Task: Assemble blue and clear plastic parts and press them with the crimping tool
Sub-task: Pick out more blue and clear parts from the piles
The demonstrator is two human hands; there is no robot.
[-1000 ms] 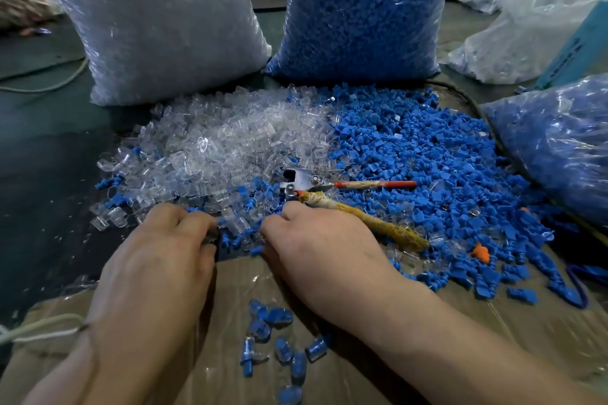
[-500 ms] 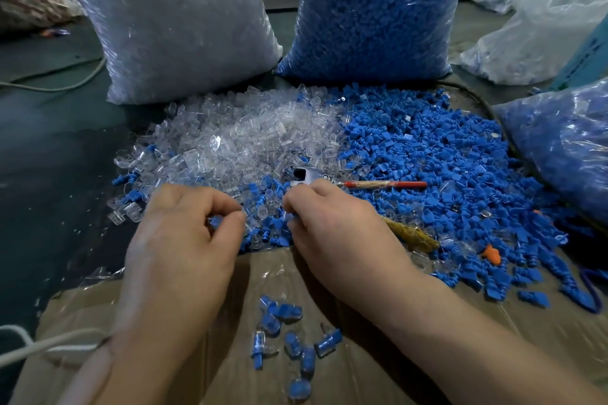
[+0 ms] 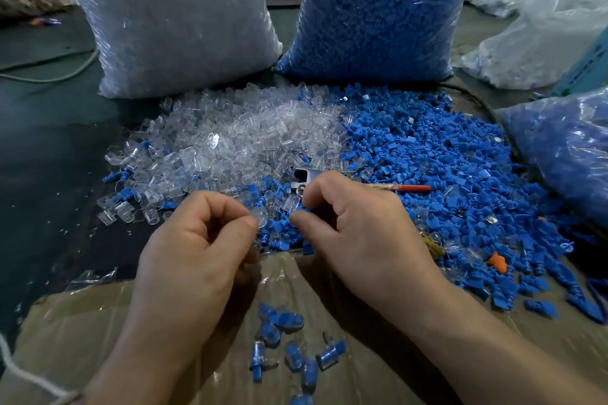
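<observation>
Clear part (image 3: 262,220) pinched by my left hand (image 3: 197,250), knuckles up; my right hand (image 3: 358,233) curls opposite, hold indiscernible.

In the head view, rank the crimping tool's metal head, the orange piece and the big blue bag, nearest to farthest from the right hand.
1. Crimping tool's metal head, just beyond the right hand.
2. Orange piece, off to its right.
3. Big blue bag, upright at the back.
</observation>
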